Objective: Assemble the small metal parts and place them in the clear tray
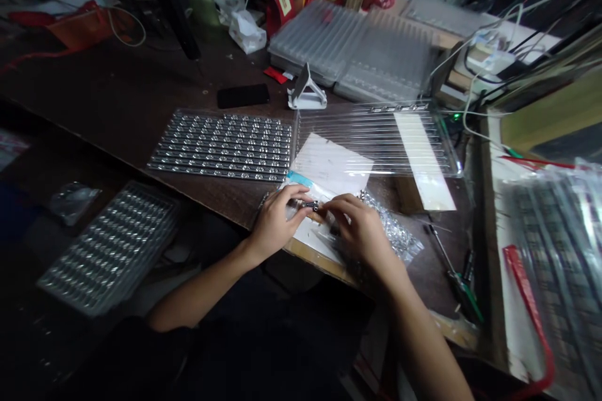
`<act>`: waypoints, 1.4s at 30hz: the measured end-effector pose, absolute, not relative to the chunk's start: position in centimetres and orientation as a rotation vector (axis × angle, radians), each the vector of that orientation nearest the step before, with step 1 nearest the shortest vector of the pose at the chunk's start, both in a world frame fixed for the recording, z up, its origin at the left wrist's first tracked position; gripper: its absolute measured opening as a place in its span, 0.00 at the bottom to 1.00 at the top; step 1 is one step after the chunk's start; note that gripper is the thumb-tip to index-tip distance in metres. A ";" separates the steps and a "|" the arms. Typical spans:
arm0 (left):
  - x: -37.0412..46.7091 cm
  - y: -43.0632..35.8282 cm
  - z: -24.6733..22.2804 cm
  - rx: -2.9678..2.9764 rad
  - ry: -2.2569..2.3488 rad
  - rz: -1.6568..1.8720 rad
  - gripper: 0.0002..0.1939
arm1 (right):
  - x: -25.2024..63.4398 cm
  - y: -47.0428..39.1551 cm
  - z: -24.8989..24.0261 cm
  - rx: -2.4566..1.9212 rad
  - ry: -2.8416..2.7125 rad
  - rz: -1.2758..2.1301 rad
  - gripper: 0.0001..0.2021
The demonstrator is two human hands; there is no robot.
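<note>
Near the front edge of the table, my left hand (pixel 281 218) pinches a small dark strip with shiny metal bits (pixel 309 205) between thumb and fingers. My right hand (pixel 356 220) is close by on the right, its thumb and forefinger pressed together at the strip's right end; what they hold is too small to make out. Under both hands lies a white sheet (pixel 336 163). A clear plastic bag of small shiny metal parts (pixel 395 229) spreads beside and behind my right hand.
A tray filled with rows of metal pieces (pixel 226 144) lies left, a clear ribbed tray (pixel 338 116) right of it. Behind stand a white phone stand (pixel 307 95) and a black phone (pixel 243 96). A green-handled screwdriver (pixel 463 294) lies right; stacked filled trays (pixel 108 244) sit lower left.
</note>
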State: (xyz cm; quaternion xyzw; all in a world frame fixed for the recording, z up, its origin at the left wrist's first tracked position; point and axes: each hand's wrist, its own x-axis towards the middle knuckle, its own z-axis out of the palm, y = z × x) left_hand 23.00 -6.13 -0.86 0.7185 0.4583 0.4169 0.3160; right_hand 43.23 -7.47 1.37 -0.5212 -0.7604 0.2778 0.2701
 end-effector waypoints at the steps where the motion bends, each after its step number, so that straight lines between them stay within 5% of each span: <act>1: 23.0 -6.2 -0.9 1.908 1.200 1.096 0.17 | 42.8 -7.4 1.0 -1.368 -2.060 0.737 0.11; 9: 20.2 -4.4 -0.2 2.066 1.269 1.064 0.12 | 41.6 -7.8 0.0 -1.399 -2.326 0.516 0.15; 13: 17.7 1.5 1.7 2.233 1.350 1.043 0.05 | 41.3 -7.8 0.0 -1.410 -2.420 0.389 0.13; 22: 18.7 15.1 1.1 2.328 1.488 0.754 0.07 | 41.7 -7.6 0.6 -1.377 -2.306 0.446 0.15; 36: 18.3 16.2 4.6 2.691 1.763 -0.066 0.11 | 46.7 -8.6 3.7 -1.683 -2.324 0.668 0.08; 42: 25.4 15.8 5.9 2.760 1.571 0.224 0.14 | 46.1 -9.0 4.1 -1.727 -2.396 0.731 0.08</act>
